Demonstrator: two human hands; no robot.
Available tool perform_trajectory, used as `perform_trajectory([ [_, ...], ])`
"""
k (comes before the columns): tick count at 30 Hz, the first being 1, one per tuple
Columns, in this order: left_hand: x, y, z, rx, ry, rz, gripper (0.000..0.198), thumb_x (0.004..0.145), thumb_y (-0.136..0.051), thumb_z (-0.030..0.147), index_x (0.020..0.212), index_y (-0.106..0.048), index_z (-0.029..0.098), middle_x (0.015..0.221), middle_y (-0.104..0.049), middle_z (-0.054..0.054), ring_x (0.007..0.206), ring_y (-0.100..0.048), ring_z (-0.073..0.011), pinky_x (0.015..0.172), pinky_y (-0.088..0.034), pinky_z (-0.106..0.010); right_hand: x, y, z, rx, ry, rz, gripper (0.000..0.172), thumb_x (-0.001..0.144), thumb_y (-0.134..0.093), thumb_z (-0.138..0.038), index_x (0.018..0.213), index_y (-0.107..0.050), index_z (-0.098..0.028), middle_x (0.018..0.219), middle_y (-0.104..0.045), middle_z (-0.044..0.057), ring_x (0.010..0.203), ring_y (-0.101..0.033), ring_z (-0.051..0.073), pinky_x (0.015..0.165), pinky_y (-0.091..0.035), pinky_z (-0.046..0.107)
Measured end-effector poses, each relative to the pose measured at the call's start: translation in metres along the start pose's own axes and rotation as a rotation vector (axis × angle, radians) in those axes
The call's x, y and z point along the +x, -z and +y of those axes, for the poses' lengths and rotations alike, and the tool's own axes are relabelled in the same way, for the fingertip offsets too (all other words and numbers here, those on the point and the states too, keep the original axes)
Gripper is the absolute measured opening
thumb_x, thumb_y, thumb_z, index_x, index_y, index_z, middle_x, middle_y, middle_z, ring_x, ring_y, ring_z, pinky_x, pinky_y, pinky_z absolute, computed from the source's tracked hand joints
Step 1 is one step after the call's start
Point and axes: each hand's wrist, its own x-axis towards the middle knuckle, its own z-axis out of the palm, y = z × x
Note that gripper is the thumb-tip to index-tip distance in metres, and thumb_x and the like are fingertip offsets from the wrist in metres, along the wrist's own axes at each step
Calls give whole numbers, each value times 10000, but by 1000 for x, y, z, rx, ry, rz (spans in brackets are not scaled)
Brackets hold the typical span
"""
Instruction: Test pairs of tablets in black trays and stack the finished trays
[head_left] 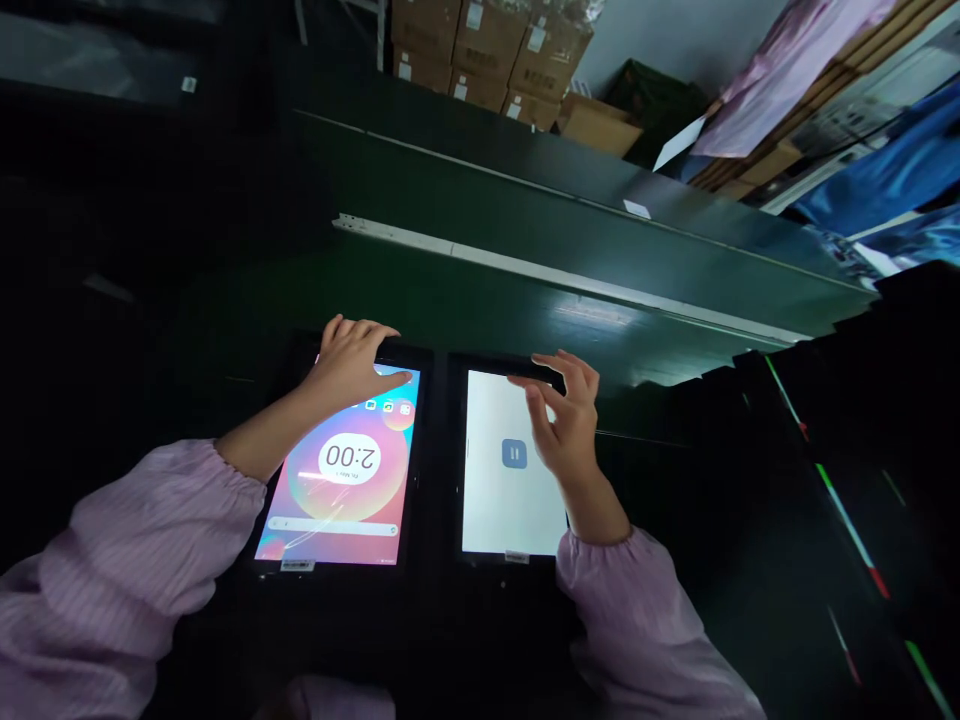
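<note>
Pinching the far edge of the left tablet [337,480], the left hand [349,365] looks clamped on; the right hand [562,415], fingers spread, sits over the right tablet [514,460], contact unclear. Two stiff, fragile tablets lie side by side on a green belt [480,290]; their black frames [424,450] offer the safest hold.

My left hand [349,362] lies over the top edge of the left tablet [337,470], thumb on its screen, which shows 2:00 upside down. My right hand [562,415] curls at the top edge of the right tablet [510,520], whose white screen carries a blue icon [514,454]. Both tablets lie side by side, just apart, on a dark green conveyor belt [480,290]. Pink striped sleeves [127,570] cover my forearms. Cardboard boxes [487,55] stand stacked beyond.
</note>
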Motion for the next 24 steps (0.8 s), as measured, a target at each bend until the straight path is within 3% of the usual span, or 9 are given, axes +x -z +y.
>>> perform_trajectory([
  [5, 4, 1, -1, -4, 20, 0, 648, 815, -618, 614, 1331, -604, 223, 1417, -583, -101, 1431, -386, -343, 1264, -107, -526, 0, 2, -1, -26, -31, -6, 373, 1054, -446, -359, 952, -796, -279, 1209, -651, 66, 1283, -528, 307, 1031, -470, 562],
  [9, 6, 3, -5, -16, 17, -11, 578, 883, -501, 601, 1310, -617, 230, 1386, -614, -95, 1404, -417, -336, 1233, -187, -525, 0, 3, 5, -30, -60, 43, 375, 1050, -452, -360, 931, -797, -272, 1165, -675, 77, 1240, -557, 297, 1012, -489, 560],
  [19, 0, 9, -6, -19, -5, 10, 555, 906, -488, 558, 1333, -607, 225, 1405, -616, -94, 1387, -438, -343, 1200, -253, -525, -4, -4, 15, -14, -64, 73, 414, 1046, -448, -381, 879, -799, -237, 1102, -696, 86, 1151, -598, 272, 952, -537, 506],
  [24, -1, 8, -9, -22, -39, 34, 562, 922, -455, 564, 1333, -610, 212, 1400, -618, -107, 1371, -460, -332, 1199, -261, -518, -3, 13, 5, -2, -62, 90, 430, 1046, -458, -392, 835, -803, -245, 1085, -704, 79, 1149, -604, 272, 946, -550, 509],
])
